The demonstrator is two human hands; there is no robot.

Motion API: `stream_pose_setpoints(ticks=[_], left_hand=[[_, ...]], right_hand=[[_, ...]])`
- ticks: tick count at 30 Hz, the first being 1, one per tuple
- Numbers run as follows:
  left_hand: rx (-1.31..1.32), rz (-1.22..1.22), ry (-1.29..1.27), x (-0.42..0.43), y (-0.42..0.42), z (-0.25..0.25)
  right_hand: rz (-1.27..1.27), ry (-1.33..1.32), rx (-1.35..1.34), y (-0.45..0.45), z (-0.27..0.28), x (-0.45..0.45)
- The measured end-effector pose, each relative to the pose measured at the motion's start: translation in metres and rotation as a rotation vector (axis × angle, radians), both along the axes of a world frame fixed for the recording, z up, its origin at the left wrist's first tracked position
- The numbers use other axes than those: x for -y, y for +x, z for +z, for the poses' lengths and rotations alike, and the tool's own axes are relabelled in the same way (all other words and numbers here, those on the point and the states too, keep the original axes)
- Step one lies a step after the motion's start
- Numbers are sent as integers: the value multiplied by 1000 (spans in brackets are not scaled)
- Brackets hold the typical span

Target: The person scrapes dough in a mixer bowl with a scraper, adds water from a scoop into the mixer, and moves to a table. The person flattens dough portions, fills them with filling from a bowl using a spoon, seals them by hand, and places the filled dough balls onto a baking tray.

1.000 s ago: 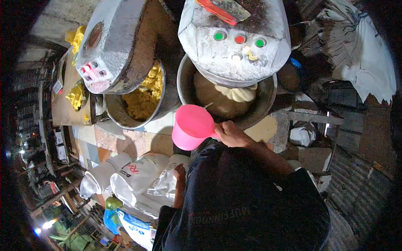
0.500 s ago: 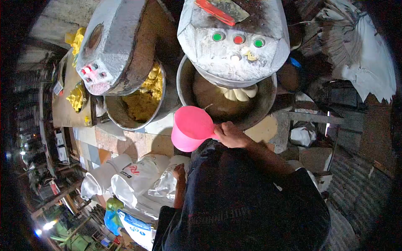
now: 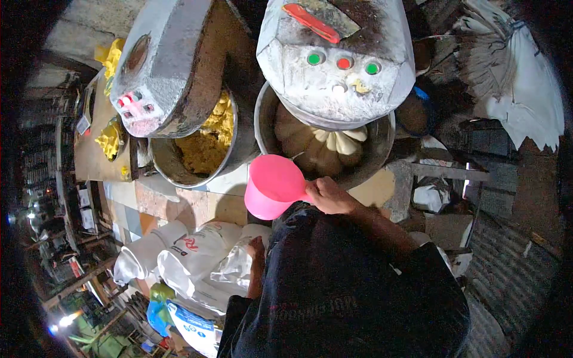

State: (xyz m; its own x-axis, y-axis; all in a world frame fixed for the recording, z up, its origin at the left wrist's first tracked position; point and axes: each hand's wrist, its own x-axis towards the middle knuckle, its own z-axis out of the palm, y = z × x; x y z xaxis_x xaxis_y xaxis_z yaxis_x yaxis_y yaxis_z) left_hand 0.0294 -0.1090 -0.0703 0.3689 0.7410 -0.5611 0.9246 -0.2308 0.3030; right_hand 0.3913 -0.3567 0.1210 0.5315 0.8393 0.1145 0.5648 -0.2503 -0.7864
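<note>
My right hand (image 3: 327, 194) is closed round the handle of a pink plastic dipper (image 3: 274, 185), held in front of a large metal mixing bowl (image 3: 260, 122). The dipper's mouth faces up, and I cannot make out anything inside it. Pale, ridged dough (image 3: 337, 143) lies in the bowl, partly hidden under the mixer's white head (image 3: 334, 65). Lower down, beside my body, my left hand (image 3: 255, 246) hangs near a crinkled white sack (image 3: 234, 262). Its fingers are too small and dark to read, and contact with the sack is unclear.
A second mixer (image 3: 161, 65) stands at left, its bowl (image 3: 194, 184) holding yellow crumbly dough (image 3: 209, 143). A red-handled scraper (image 3: 310, 22) rests on the nearer mixer. Below left are a white bucket (image 3: 140, 250) and several sacks. More yellow dough lies on a wooden table (image 3: 95, 158).
The dough's ridges show in different places and spread wider across the bowl. The dipper and my right hand have dropped slightly. My left hand has hardly moved.
</note>
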Motion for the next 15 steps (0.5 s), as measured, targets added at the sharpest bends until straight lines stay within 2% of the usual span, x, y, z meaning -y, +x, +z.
stream_pose_setpoints(ticks=[1,2,3,5,8,10,12,13,15], left_hand=[[1,1,0,-1,5,10],[-32,-102,-22,-1,13,24],[-65,-205,-45,-2,16,30],[-57,-176,-21,1,27,47],[-45,-118,-25,-1,29,48],[-36,-87,-54,-9,22,43],[143,-178,16,-17,1,20],[148,-169,15,-18,-8,8],[95,-201,228,-18,-22,-9]], right_hand=[[-4,25,152,-1,-4,0],[-8,51,304,-2,-6,0],[-7,51,305,-1,-6,0],[12,-47,109,1,-2,-1],[-103,39,-17,0,13,-8],[-115,102,73,-1,11,-10],[-125,163,162,3,17,-13],[-65,116,81,11,32,-16],[10,67,7,30,79,-25]])
